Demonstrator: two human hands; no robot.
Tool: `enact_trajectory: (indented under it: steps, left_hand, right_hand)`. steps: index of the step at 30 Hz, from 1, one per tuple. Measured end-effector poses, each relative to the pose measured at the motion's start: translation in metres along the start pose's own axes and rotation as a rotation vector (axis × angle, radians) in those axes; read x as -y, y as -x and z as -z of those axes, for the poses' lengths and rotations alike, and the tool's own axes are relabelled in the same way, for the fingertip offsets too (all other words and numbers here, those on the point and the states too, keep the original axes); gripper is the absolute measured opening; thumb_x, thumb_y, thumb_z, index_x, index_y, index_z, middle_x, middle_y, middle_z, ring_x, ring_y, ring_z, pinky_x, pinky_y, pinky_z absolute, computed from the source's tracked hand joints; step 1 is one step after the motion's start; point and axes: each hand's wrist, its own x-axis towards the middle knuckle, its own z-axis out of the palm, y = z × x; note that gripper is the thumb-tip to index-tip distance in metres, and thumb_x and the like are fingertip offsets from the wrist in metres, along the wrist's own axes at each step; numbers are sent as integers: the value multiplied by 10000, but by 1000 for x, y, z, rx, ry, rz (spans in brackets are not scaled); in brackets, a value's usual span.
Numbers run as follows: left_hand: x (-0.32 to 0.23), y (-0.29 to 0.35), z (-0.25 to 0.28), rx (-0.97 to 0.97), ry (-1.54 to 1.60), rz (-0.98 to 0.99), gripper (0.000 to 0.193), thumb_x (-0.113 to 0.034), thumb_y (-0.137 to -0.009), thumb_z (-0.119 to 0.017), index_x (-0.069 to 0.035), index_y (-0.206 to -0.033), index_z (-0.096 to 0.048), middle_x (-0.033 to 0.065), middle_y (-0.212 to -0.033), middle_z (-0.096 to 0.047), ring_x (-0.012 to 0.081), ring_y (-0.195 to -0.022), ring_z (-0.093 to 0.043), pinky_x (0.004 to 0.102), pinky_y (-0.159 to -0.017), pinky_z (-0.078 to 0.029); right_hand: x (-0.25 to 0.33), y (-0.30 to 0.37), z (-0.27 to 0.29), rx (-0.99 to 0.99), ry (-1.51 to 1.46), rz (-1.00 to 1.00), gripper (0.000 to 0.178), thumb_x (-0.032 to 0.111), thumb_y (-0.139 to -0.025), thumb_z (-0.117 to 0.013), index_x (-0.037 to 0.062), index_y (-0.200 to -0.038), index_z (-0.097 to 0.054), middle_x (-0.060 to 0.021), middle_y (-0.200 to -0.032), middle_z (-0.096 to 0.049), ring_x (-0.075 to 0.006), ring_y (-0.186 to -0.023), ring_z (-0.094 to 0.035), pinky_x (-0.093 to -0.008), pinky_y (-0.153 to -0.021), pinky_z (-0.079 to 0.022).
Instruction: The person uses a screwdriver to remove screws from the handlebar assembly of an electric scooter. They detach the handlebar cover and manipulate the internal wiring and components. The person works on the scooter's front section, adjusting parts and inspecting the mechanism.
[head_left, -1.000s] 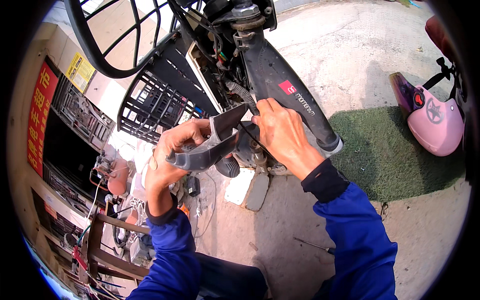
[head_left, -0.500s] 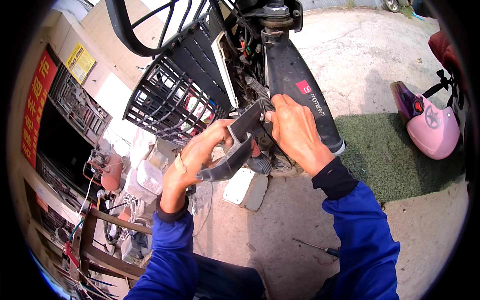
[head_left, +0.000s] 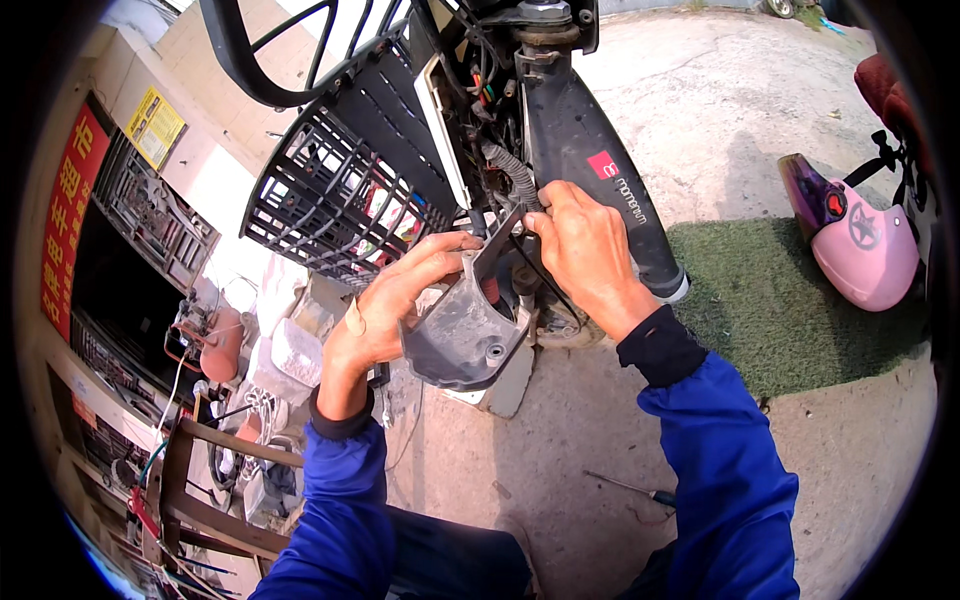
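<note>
My left hand (head_left: 395,300), a plaster strip on it, grips a dusty black plastic cover (head_left: 455,335) by its left edge. The cover is tilted, its broad face with a screw hole showing. My right hand (head_left: 588,255) is closed in a pinch beside the cover's upper edge, at the lower end of a grey corrugated cable sleeve (head_left: 512,172). Whatever its fingertips hold is hidden. Both hands are at the front of a two-wheeler, next to its black frame tube (head_left: 590,150). Exposed wires (head_left: 485,90) run above the sleeve.
A black front basket (head_left: 350,190) stands left of the hands. A pale block (head_left: 510,385) lies under the cover. On the concrete lies a screwdriver (head_left: 630,487). To the right are a green mat (head_left: 780,300) and a pink helmet (head_left: 865,250); a wooden frame (head_left: 225,510) stands lower left.
The black cover has turned in my left hand, from nearly edge-on to showing its broad face. My right hand has barely moved and stays closed by the cable sleeve.
</note>
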Motion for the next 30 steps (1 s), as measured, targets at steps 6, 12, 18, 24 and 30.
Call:
enact_trajectory:
  steps: [6,12,18,24,30]
  left_hand:
    - [6,4,-8,-163,143,129,545,-9,-852,-819,21,-1375,-669,177,-1440,-660,257,-1273,-683,378,-1043,-559]
    - [2,5,-11,-332,277,125,370,131,-901,-735,56,-1261,-703,167,-1337,-726,220,-1185,-721,344,-1048,-580]
    - [13,11,0,-200,275,27,369,59,-855,-836,-6,-1206,-745,154,-1367,-726,196,-1191,-717,334,-1016,-588]
    - [17,14,3,-194,221,-6,384,126,-852,-789,-5,-1208,-731,150,-1397,-715,223,-1233,-706,360,-1042,-583]
    - [17,17,5,-258,242,-34,376,211,-858,-684,24,-1184,-684,181,-1378,-723,245,-1256,-698,379,-1077,-568]
  right_hand:
    - [-9,-13,13,106,48,23,277,188,-903,-822,-9,-889,-628,-223,-807,-717,-453,-821,-721,-530,-729,-569]
    - [1,-30,26,305,133,-188,307,277,-888,-864,24,-1029,-763,-203,-814,-743,-357,-816,-747,-458,-746,-574]
    - [-5,-32,38,359,55,-64,259,214,-917,-822,-11,-1019,-747,-187,-790,-734,-288,-708,-715,-416,-678,-534]
    - [-6,-26,27,274,5,31,306,122,-919,-795,-48,-1150,-688,-261,-814,-707,-455,-832,-718,-518,-730,-550]
    - [8,-21,26,170,69,194,534,13,-897,-750,29,-1403,-579,-246,-859,-705,-479,-807,-697,-534,-697,-548]
